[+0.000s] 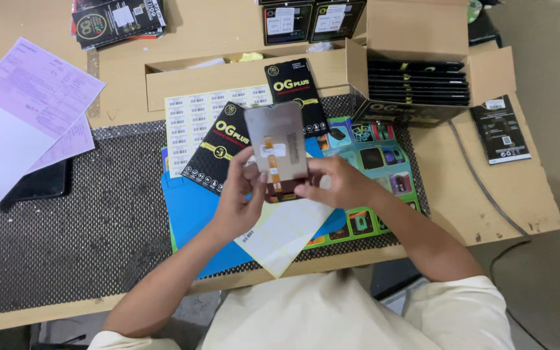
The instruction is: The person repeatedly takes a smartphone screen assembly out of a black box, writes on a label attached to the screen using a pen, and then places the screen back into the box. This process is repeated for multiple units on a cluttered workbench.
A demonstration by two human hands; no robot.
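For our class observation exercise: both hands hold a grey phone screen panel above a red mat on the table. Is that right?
Not quite. The head view shows both hands, left hand and right hand, holding the grey panel, but the mat beneath is blue, not red.

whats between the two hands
In the head view, a grey phone screen panel with an orange flex strip, pinched between left hand and right hand.

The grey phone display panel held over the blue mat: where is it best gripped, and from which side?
Probably by its long side edges near the lower end, coming from left and right. The phone display panel is thin and flat, held upright with an orange flex cable down its back. The left hand and right hand already pinch its lower end from either side.
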